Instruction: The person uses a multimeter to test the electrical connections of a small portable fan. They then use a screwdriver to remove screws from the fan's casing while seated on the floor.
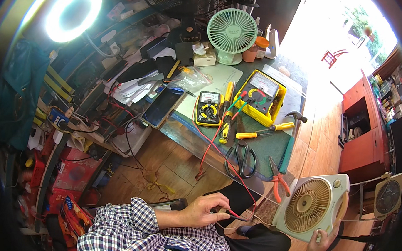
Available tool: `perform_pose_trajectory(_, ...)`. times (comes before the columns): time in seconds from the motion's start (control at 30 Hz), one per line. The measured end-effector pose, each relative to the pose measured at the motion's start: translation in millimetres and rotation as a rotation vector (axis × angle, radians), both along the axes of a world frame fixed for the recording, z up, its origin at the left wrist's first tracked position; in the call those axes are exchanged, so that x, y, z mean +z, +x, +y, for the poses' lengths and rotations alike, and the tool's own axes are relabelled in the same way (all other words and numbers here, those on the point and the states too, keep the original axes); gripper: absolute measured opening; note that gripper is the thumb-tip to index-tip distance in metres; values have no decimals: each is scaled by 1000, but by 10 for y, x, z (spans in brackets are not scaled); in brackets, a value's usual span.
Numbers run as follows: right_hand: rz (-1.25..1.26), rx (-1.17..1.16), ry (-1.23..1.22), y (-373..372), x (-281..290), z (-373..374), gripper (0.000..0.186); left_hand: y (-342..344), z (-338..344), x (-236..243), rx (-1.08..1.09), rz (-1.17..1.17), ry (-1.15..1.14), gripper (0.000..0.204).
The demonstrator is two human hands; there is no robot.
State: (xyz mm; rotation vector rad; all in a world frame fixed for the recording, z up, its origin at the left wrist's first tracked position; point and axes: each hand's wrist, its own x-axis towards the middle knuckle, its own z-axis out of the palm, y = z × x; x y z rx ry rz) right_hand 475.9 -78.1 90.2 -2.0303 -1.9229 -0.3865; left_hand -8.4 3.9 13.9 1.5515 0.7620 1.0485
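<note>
My left hand (204, 211) is closed in a pinch above my lap, on a red test probe (233, 213). A pale cord also runs from near those fingers toward the box fan (303, 203); whether they grip its end too is hard to make out. That beige fan leans at the right, its grille facing up. My right hand (318, 245) is at its lower edge, fingers closed around a small knob there. Red leads rise to the table, where a yellow-and-black multimeter (208, 108) lies. Beside it rests an analog multimeter (259, 95) in a yellow case.
The table holds black-handled scissors (240, 160), orange-handled pliers (279, 178), yellow screwdrivers (256, 134), a hammer (292, 130) and a small green fan (232, 33). A ring light (75, 18) glows at upper left. Cluttered shelves line the left; a red cabinet (360, 126) stands right.
</note>
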Motion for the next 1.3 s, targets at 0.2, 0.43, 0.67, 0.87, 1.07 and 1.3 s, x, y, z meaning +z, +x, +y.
perform_pose_trajectory(0.2,0,10,11,59,-27,49,16,13,15,6,4,3,16,25)
perform_pose_trajectory(0.43,-4,24,25,92,-47,92,16,20,6,3,11,4,17,25)
perform_pose_trajectory(0.67,-14,40,41,69,-76,67,16,-52,-32,5,18,-1,19,25)
perform_pose_trajectory(0.87,-14,-44,70,-175,-28,28,15,-68,40,55,69,50,28,24)
perform_pose_trajectory(1.07,50,-4,121,7,6,156,24,33,-37,-79,129,4,-64,26)
perform_pose_trajectory(1.3,549,-351,72,250,157,394,43,3,-46,-95,49,-11,-132,27)
